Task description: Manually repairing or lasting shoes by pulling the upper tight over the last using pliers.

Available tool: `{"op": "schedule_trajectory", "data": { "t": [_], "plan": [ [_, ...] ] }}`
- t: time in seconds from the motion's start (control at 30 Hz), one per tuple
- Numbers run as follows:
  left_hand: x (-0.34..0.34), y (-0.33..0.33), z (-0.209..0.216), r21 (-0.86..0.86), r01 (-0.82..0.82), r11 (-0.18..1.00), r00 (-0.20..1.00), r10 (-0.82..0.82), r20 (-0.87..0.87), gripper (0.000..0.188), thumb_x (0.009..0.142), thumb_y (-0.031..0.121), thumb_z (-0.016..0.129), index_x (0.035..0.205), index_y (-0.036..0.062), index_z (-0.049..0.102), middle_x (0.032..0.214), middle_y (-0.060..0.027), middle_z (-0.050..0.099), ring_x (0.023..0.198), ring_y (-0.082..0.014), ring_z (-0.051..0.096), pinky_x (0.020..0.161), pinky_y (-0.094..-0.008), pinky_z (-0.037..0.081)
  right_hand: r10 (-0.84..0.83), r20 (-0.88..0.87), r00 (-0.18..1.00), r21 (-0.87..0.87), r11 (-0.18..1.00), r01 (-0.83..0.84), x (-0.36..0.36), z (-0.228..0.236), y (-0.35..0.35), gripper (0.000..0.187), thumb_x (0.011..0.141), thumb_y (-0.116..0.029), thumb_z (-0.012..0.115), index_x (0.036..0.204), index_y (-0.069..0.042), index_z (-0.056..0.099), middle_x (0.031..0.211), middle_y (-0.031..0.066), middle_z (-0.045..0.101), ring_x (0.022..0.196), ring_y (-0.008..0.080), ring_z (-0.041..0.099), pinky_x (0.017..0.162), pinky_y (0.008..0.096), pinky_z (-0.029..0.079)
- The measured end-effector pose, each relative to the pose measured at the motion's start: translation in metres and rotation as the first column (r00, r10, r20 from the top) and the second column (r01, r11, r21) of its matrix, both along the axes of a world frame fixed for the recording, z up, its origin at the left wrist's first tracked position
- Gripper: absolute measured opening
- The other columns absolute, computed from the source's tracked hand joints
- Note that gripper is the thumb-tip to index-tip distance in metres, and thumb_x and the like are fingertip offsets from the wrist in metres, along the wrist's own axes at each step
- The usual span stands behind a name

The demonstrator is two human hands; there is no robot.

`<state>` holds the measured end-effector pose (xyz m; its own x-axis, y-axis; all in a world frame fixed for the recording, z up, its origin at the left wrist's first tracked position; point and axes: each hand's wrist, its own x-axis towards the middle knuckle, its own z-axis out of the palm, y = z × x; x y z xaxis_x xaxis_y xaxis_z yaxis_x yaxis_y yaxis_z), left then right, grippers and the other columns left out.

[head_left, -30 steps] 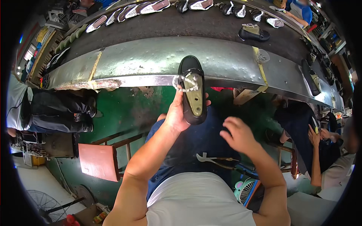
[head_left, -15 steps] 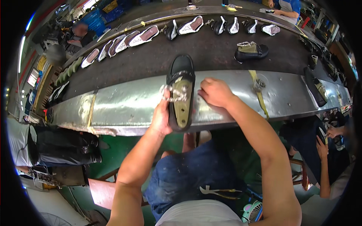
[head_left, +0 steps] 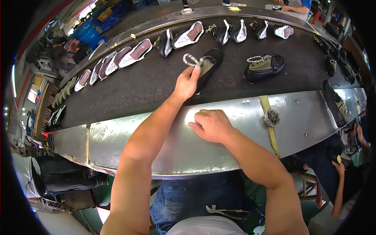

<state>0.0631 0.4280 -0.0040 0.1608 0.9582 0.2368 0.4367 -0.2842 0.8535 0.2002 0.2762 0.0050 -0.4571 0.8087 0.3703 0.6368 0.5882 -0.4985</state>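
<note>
My left hand (head_left: 187, 83) reaches out over the dark work surface and grips a black shoe (head_left: 213, 60) by its heel end. An olive last fills the shoe, and a black-and-white rope loop (head_left: 190, 60) stands up from it. The shoe's toe points away and to the right; part of its heel is hidden by my fingers. Above the metal strip is my right hand (head_left: 211, 125), its fingers curled in. What that hand holds, if anything, is hidden. To the right, a matching shoe with a rope loop (head_left: 264, 67) sits on the dark surface.
White-edged shoe uppers and black shoes (head_left: 136, 53) line the far side. A clear cup of small nails (head_left: 272, 116) stands on the metal strip (head_left: 231, 156), near another shoe (head_left: 333, 105). Pincers (head_left: 225, 211) lie on my lap. Other people work left, right and far back.
My left hand has carried the shoe from above the metal strip forward onto the dark surface, turning its toe rightward. My right hand stays curled over the strip. The view has shifted.
</note>
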Motion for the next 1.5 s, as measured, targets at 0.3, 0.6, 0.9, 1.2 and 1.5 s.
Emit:
{"op": "schedule_trajectory", "data": {
  "t": [0.3, 0.6, 0.9, 1.2, 1.5],
  "plan": [
    [-0.03, 0.139, -0.017, 0.25, -0.406, 0.879, 0.855, 0.462, -0.235, 0.051, 0.093, 0.049, 0.061, 0.131, 0.0164, 0.064, 0.158, -0.0267, 0.027, 0.146, -0.0448, 0.023, 0.12, -0.0493, 0.025, -0.021, -0.054, 0.998, -0.012, 1.0, 0.02, -0.002, -0.002, -0.001, 0.03, 0.091, -0.033, 0.065, 0.075, -0.008, 0.061, 0.076, 0.0102, 0.064, 0.07, 0.0335, 0.065, 0.064, 0.0467, 0.052],
    [-0.052, 0.257, 0.006, -0.001, -0.606, 0.796, 0.592, 0.45, -0.668, 0.087, 0.081, 0.084, 0.048, 0.146, 0.0258, 0.054, 0.167, -0.0161, 0.004, 0.15, -0.0426, 0.015, 0.116, -0.0614, 0.024, -0.002, -0.105, 0.995, -0.066, 0.998, -0.005, -0.013, 0.005, 0.001, 0.028, 0.09, -0.031, 0.067, 0.074, -0.01, 0.059, 0.071, 0.0067, 0.058, 0.062, 0.0296, 0.062, 0.054, 0.0433, 0.051],
    [-0.057, 0.233, 0.018, -0.013, -0.465, 0.885, 0.599, 0.303, -0.741, 0.103, 0.076, 0.081, 0.06, 0.135, -0.0037, 0.059, 0.154, -0.0279, 0.032, 0.136, -0.0389, 0.047, 0.11, -0.0429, 0.042, -0.004, -0.175, 0.984, -0.039, 0.999, -0.003, -0.022, 0.0, 0.005, 0.025, 0.088, -0.026, 0.07, 0.074, -0.01, 0.058, 0.07, 0.0061, 0.057, 0.058, 0.029, 0.06, 0.052, 0.0415, 0.049],
    [-0.174, -0.064, 0.113, -0.056, -0.169, 0.984, 0.613, 0.061, -0.788, 0.07, 0.084, 0.065, 0.067, 0.083, -0.0047, 0.072, 0.136, -0.039, 0.049, 0.138, -0.0432, 0.043, 0.109, -0.0434, 0.042, -0.05, -0.22, 0.974, 0.015, 0.998, 0.055, -0.023, -0.005, 0.002, 0.03, 0.087, -0.027, 0.07, 0.069, -0.006, 0.059, 0.07, 0.0123, 0.063, 0.062, 0.0352, 0.063, 0.058, 0.0462, 0.05],
    [-0.272, -0.323, 0.132, 0.033, -0.211, 0.977, 0.774, 0.188, -0.605, 0.056, 0.081, 0.043, 0.081, 0.085, -0.0104, 0.067, 0.14, -0.0426, 0.04, 0.119, -0.0489, 0.055, 0.096, -0.0447, 0.048, 0.007, -0.202, 0.979, 0.208, 0.977, 0.036, -0.035, 0.016, -0.059, 0.031, 0.086, -0.027, 0.073, 0.07, -0.006, 0.056, 0.068, 0.0107, 0.058, 0.063, 0.0324, 0.06, 0.057, 0.043, 0.047]
  ]
}}
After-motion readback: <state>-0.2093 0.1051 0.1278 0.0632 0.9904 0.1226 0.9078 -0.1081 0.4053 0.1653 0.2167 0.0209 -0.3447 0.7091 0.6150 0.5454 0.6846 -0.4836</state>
